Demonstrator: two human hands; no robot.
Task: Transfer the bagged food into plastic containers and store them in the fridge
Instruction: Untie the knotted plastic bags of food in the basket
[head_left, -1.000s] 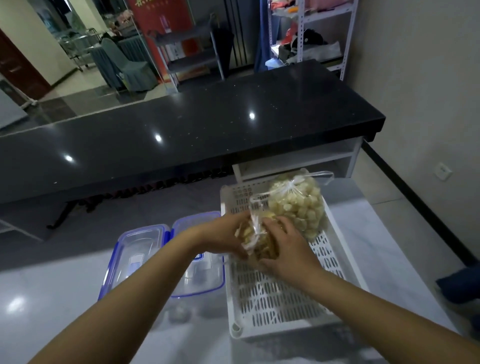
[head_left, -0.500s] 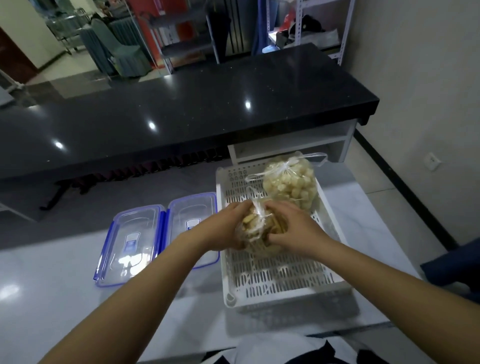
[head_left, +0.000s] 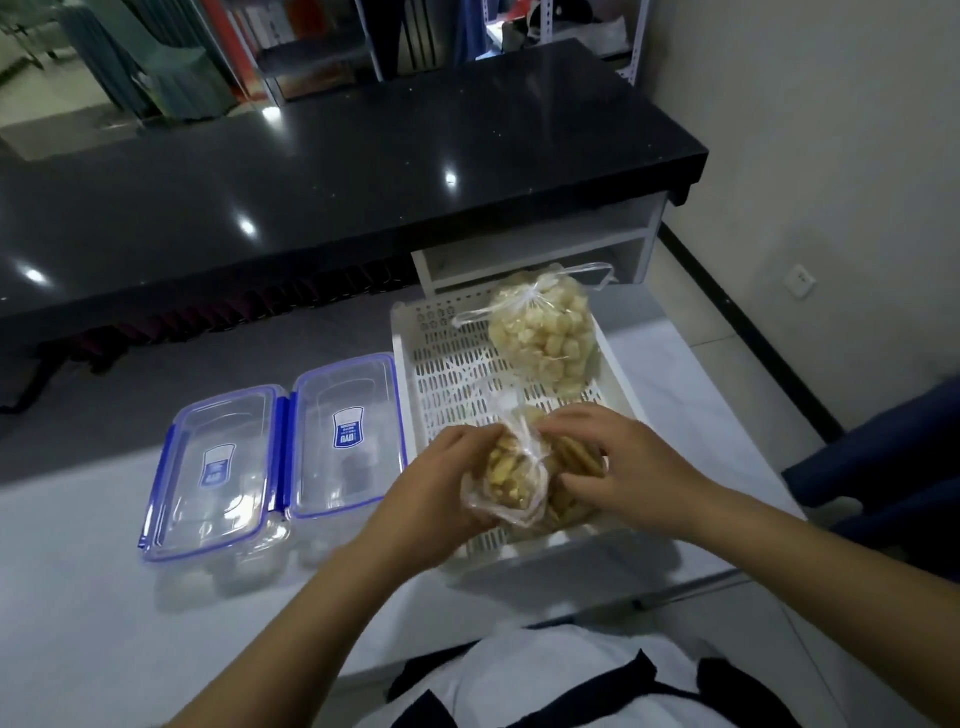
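Both hands are on the near bag of fried-looking sticks (head_left: 524, 473), which sits over the front of the white slotted tray (head_left: 452, 364) on the pale counter (head_left: 104, 623). The left hand (head_left: 447, 488) cups and grips the bag's left side from below, while the right hand (head_left: 618, 457) curls over the top right, its fingers working at the twisted plastic neck; whether the knot has actually come loose I can't quite tell from here. Compared with a second ago, the bag has been drawn back toward the person and lowered to the tray's near end, and the hands have settled in around the tie. That suggests the opening step is under way, not the pouring. The second bag of pale cubes (head_left: 543, 338) lies knotted at the tray's far end, untouched. Two clear containers with blue-clipped lids (head_left: 275, 452) wait just left of the tray, lids on, so one must be opened before anything can go in.
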